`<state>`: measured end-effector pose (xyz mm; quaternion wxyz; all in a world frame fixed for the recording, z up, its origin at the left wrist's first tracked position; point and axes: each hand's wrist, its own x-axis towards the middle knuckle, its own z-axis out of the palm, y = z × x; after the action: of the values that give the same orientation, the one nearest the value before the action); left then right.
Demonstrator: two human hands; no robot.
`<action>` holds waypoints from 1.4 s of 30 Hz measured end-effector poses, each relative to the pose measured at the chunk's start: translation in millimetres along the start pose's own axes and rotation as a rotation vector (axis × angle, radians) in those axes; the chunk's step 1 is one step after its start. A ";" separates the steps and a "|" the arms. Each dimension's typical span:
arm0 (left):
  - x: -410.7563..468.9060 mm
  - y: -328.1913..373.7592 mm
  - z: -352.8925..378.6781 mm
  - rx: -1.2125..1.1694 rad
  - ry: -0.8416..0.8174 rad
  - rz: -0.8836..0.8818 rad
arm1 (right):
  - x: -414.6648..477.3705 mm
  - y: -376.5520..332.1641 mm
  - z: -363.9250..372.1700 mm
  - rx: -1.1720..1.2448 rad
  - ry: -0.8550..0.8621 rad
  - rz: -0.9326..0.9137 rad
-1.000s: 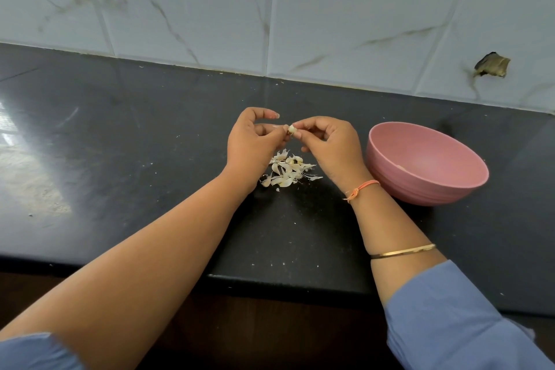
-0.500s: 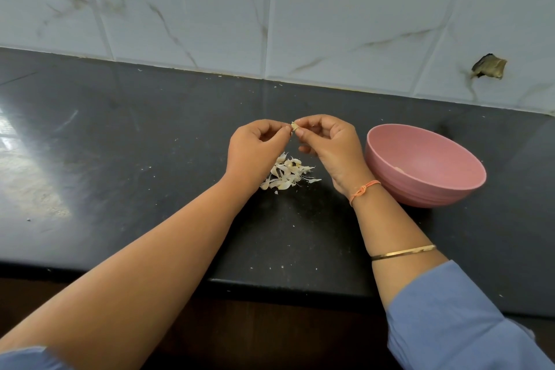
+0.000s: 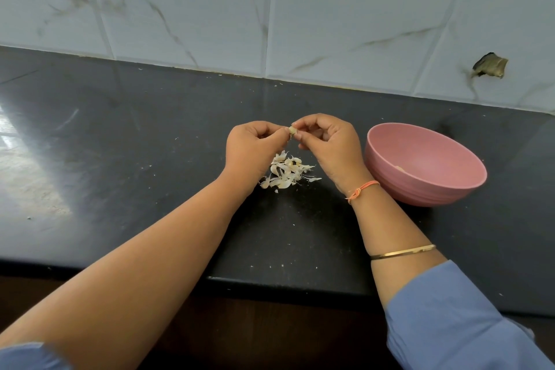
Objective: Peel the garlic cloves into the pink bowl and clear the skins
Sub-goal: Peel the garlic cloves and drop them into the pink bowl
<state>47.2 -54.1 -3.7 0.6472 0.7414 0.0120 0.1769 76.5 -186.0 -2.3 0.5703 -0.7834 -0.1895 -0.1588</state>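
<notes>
Glossy dark stone counter (image 3: 150, 159), matt pink plastic-looking bowl (image 3: 390, 159), papery garlic skins (image 3: 285, 173), smooth veined wall tiles (image 3: 330, 24)

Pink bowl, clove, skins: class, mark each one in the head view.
Pink bowl (image 3: 420, 197), head view, outer wall near the front.
Clove (image 3: 292, 130), head view, its exposed pale tip.
Skins (image 3: 285, 173), head view, middle of the pile.

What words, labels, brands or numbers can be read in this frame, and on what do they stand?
None: no text shows anywhere.
Pink bowl: no print or logo.
Wall tiles: only grey veining; black counter: only specks.
Garlic clove, pinched between left hand and right hand: unmarked.
</notes>
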 end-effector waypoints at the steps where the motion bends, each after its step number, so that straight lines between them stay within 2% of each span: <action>1: 0.2 -0.2 0.0 -0.005 0.002 -0.002 | -0.2 -0.3 0.0 0.004 -0.002 -0.003; 18: 2.0 -3.1 2.3 0.066 0.017 0.052 | -0.7 0.9 2.6 -0.059 0.041 0.027; 24: 1.7 -5.0 3.3 0.102 0.070 0.138 | -1.1 -0.2 2.1 0.013 0.028 0.071; 31: 2.5 -5.7 2.8 0.095 0.015 0.220 | -1.0 1.2 1.3 0.014 0.014 0.066; 36: 4.8 -6.5 2.5 0.077 0.036 0.179 | -1.2 0.9 1.4 0.013 0.031 0.065; 42: 4.8 -6.0 3.5 -0.108 -0.014 0.045 | -1.2 -0.1 2.3 0.038 0.018 0.082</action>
<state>54.0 -55.3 -8.6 0.6822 0.7067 -0.0186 0.1866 75.4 -184.0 -3.4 0.5927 -0.7780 -0.1552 -0.1389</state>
